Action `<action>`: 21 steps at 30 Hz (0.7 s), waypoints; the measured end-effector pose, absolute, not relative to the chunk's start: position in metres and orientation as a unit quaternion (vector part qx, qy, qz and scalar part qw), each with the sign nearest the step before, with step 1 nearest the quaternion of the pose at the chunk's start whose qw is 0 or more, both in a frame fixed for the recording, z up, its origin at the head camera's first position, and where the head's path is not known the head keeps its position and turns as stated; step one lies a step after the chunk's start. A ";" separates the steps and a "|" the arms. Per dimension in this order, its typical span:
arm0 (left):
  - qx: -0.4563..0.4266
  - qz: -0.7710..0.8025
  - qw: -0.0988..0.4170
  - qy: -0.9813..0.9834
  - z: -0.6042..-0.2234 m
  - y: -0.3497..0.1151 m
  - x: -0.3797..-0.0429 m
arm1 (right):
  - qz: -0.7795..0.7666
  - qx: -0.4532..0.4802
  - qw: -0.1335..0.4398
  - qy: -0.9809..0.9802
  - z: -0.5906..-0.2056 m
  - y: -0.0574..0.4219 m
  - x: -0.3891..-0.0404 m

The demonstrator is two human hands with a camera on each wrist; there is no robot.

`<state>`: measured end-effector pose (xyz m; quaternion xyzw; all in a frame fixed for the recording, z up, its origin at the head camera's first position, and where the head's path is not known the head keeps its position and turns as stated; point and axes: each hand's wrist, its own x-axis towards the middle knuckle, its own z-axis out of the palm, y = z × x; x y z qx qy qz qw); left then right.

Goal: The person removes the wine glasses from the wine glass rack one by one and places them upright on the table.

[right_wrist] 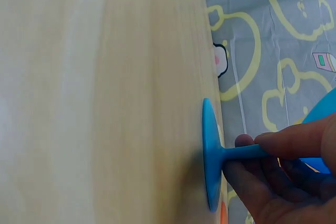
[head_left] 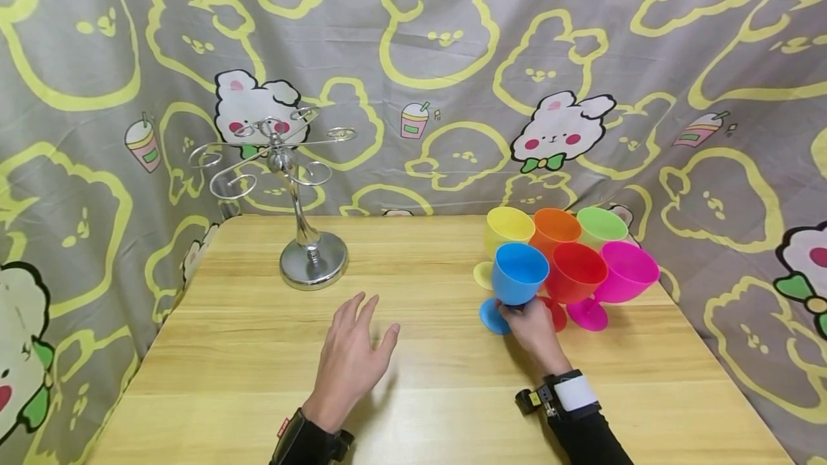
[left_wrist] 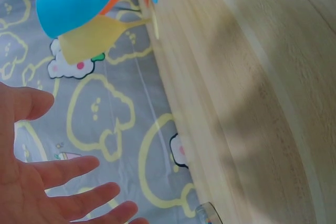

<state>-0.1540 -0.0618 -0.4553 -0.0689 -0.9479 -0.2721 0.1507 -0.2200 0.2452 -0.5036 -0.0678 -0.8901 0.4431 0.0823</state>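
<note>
My right hand pinches the stem of a blue plastic goblet at the right of the table. The right wrist view shows the thumb and fingers round that stem, just above the round foot. Whether the foot touches the tabletop, I cannot tell. My left hand is above the middle of the table, fingers spread, holding nothing. Behind and beside the blue goblet stand a yellow goblet, an orange goblet, a light green goblet, a red goblet and a magenta goblet.
A chrome stand with several curled wire arms rises from a round base at the back left of the wooden table. A grey curtain with yellow outlines and cartoon rabbits hangs behind and at both sides.
</note>
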 end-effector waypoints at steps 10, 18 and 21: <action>-0.071 -0.272 0.143 -0.949 -0.456 -0.059 -0.152 | 0.447 -0.075 0.076 -0.888 -0.505 0.254 -0.223; -0.071 -0.275 0.141 -0.948 -0.456 -0.058 -0.151 | 0.449 -0.063 0.071 -0.889 -0.502 0.257 -0.218; -0.072 -0.271 0.146 -0.949 -0.456 -0.060 -0.152 | 0.456 -0.040 0.074 -0.886 -0.502 0.257 -0.211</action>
